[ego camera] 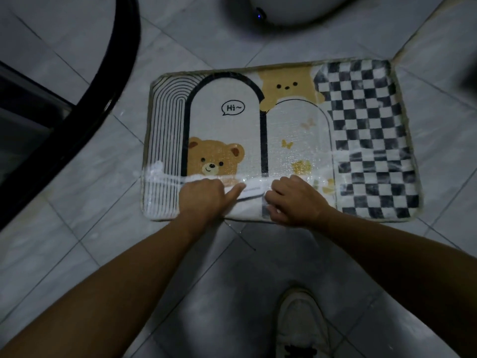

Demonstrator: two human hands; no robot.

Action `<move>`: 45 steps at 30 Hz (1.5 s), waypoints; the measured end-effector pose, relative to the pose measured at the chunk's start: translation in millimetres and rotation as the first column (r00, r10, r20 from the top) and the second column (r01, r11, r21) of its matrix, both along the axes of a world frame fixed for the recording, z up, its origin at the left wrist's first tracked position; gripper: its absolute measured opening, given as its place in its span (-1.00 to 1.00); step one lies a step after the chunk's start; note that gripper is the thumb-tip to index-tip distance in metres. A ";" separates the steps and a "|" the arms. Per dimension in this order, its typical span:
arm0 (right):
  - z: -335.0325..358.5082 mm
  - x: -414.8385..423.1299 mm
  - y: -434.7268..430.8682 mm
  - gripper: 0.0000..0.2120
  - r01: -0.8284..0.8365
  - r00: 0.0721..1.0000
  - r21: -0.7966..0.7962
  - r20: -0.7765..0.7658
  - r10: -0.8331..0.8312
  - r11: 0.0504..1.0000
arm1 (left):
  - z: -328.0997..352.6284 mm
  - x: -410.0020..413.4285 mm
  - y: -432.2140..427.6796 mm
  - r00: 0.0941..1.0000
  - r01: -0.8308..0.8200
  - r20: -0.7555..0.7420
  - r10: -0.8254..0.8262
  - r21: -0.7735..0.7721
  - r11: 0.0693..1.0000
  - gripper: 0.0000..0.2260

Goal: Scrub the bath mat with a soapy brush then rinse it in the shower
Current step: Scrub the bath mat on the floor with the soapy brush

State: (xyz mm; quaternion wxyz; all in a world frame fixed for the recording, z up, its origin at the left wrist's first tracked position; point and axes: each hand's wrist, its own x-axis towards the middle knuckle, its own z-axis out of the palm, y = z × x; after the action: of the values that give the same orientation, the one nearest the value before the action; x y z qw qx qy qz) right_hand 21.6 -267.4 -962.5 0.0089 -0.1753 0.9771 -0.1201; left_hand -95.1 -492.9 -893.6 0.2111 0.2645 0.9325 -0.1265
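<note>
The bath mat (224,130) lies flat on the tiled floor (98,228) at centre frame, a band of suds (154,171) across its lower part, so scrubbing is judged under way, with rinsing not begun. The left hand (201,195) and right hand (296,200) sit at its lower edge, fingers curled, flanking a white object (251,189), possibly the brush. Whether either actually grips it cannot be told.
</note>
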 end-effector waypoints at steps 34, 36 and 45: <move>-8.3 -8.4 0.7 -0.75 0.003 0.999 -0.132 -0.050 -0.009 0.991 | 10.4 -18.8 -104.5 0.999 -0.030 0.011 0.031 -0.101 0.994 -0.26; -8.8 -7.5 0.2 -0.77 0.008 0.998 -0.147 -0.054 -0.016 0.989 | 0.2 -9.7 -65.4 0.998 0.063 0.025 -0.063 0.000 0.998 -0.25; -18.2 -6.1 2.1 -0.82 0.031 0.997 -0.147 -0.063 -0.041 0.989 | 14.9 -14.1 -112.9 0.998 -0.030 0.046 0.036 -0.115 0.993 -0.10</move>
State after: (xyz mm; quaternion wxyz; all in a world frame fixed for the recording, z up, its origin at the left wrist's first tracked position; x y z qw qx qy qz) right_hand 15.5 -265.3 -980.7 -0.0383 -0.1616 0.9685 -0.1854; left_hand -109.3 -605.8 -878.7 0.2504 0.2395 0.9226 -0.1698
